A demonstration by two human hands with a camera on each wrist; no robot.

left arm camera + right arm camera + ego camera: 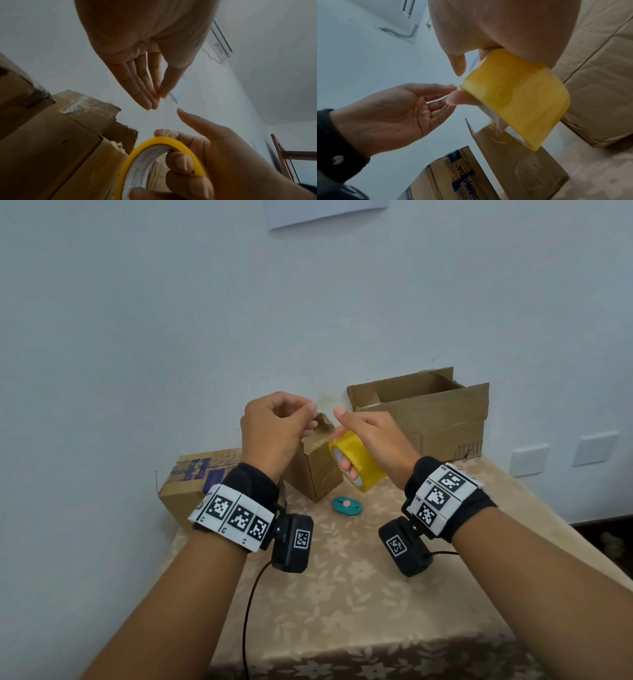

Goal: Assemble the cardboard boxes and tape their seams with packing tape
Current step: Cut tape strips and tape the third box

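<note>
Gripping the tape roll (356,462) at frame centre, the right hand (373,440) has fingers curled through the core; hold there, since the roll is light, rigid and slick outside. The left hand (274,429) pinches the thin, clear, clingy free end (169,100), likely to crease. Yellow roll, white core, above the small cardboard box (317,470) on the bench (342,594)
</note>
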